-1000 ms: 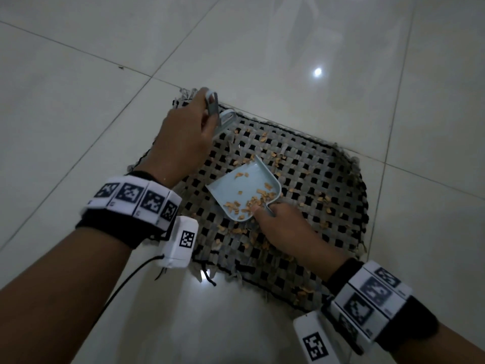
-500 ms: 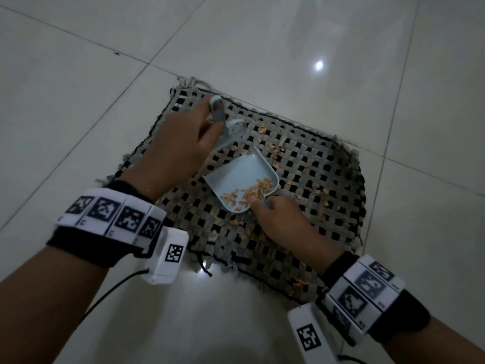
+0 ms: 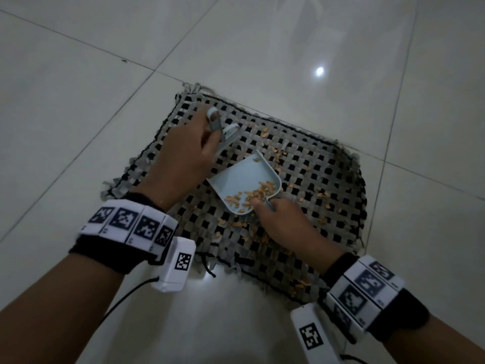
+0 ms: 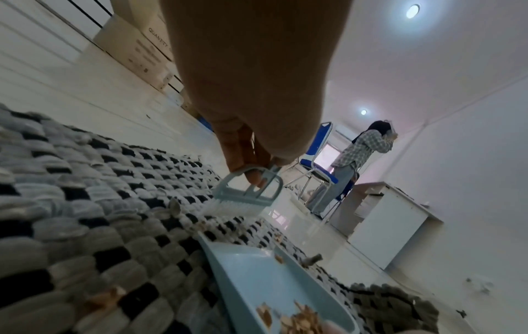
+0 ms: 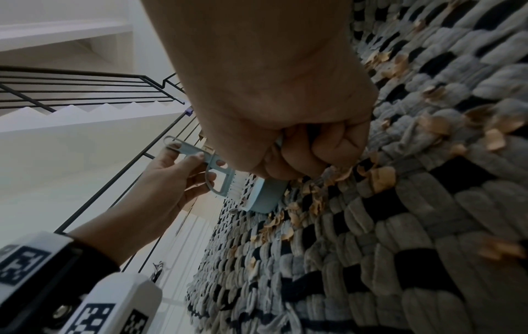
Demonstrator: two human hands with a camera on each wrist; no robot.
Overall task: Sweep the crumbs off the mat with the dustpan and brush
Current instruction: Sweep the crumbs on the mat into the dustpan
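Head view, looking down: the left hand [image 3: 183,156] pinches the handle of a small pale-blue brush [image 3: 228,132], its fingers curled round the thin grip, above and left of centre frame. The left wrist view shows the white bristles [image 4: 228,209] resting on or just above the weave; which, the angle does not settle. The brush head sits just beyond the open lip of the dustpan [image 3: 244,182], seemingly placed so a stroke toward the lower right would carry debris straight in.

The right hand [image 3: 283,224] is clenched round the dustpan's short handle at lower centre, knuckles down against the mat [image 3: 328,179] in the right wrist view, a hold that likely keeps the pan's lip pressed flat. The pan's mouth points to the upper left, toward the brush.

A heap of tan crumbs [image 3: 257,195] lies inside the pan, gathered at the handle end next to the right thumb. Many more are loose on the woven grey-and-black mat: around the right hand, along the pan's right side, toward the upper centre near the brush, and at the lower right edge. The job looks partly done.

The mat lies on pale floor tiles [image 3: 78,88]. In the left wrist view a person stands by a blue chair [image 4: 317,162] in the background.
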